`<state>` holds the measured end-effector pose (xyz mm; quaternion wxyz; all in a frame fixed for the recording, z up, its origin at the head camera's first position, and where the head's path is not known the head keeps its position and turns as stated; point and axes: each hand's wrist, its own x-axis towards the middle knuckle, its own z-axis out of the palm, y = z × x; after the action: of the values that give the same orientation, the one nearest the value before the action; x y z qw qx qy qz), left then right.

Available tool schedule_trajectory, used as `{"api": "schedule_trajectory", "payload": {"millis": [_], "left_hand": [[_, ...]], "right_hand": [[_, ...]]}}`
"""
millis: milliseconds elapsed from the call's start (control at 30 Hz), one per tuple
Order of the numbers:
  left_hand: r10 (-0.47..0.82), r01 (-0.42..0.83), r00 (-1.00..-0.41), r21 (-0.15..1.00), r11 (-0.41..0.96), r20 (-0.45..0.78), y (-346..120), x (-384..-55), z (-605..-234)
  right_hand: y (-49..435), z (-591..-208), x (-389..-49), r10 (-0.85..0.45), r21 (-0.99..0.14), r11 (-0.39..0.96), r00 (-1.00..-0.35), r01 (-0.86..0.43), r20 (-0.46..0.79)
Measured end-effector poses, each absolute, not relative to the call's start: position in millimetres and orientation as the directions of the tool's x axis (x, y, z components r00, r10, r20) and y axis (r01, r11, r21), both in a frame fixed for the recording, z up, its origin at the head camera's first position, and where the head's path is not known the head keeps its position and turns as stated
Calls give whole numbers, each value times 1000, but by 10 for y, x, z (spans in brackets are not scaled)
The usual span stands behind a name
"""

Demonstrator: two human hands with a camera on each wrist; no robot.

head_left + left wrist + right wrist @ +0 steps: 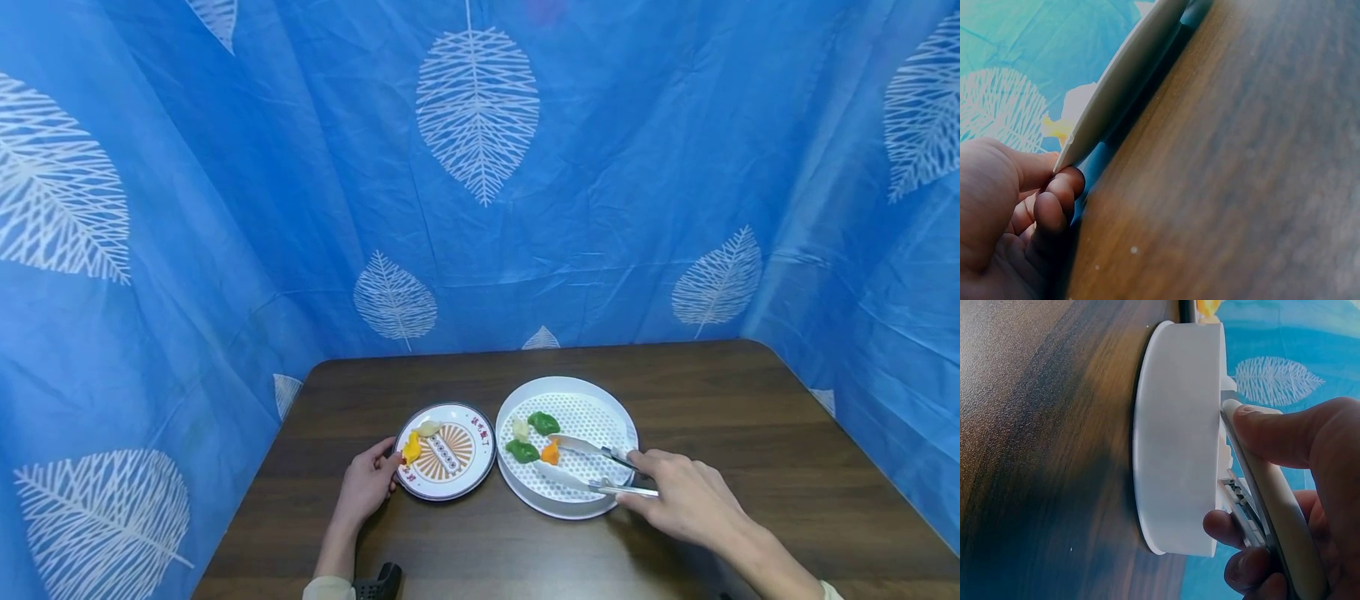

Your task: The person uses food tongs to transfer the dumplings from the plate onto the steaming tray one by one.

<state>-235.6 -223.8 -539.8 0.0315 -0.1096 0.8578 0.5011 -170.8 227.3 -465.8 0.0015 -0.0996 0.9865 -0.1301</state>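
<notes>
My left hand (369, 481) pinches the left rim of a white plate (468, 467) between thumb and fingers; in the left wrist view the plate's edge (1107, 94) is seen side-on. On the plate lie a yellow dumpling-like piece (411, 448) and a whitish one (429, 428). My right hand (686, 493) grips a pair of metal tongs (600, 448) with pale handles (1272, 494). The tongs' arms stand apart over a round white steamer tray (564, 507), one tip beside an orange piece (551, 452). Two green pieces (543, 423) and a whitish one (521, 430) lie there too.
Both dishes stand side by side on a dark wooden table (720, 400). A blue curtain (600, 167) with white leaf prints surrounds the table at the back and sides. A black object (380, 582) shows by the left wrist at the bottom edge.
</notes>
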Motion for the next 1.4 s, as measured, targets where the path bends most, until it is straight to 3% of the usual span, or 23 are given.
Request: {"api": "schedule_trajectory", "payload": {"millis": [533,933,1400], "left_hand": [[-166,-233,-971,845,481,-173,-2251,-2364,-5419],[-162,-232,-971,844,483,-174,-2262,-2352,-5412],[-175,-249,-967,844,475,-186,-2261,-2361,-5398]], "right_hand": [[2275,-4654,-1692,-179,-287,941,-983,-179,26],[2205,-4643,-1706,-202,-315,919,-969,-239,146],[1872,-4639,-1784,-213,-386,889,-969,-245,126]]}}
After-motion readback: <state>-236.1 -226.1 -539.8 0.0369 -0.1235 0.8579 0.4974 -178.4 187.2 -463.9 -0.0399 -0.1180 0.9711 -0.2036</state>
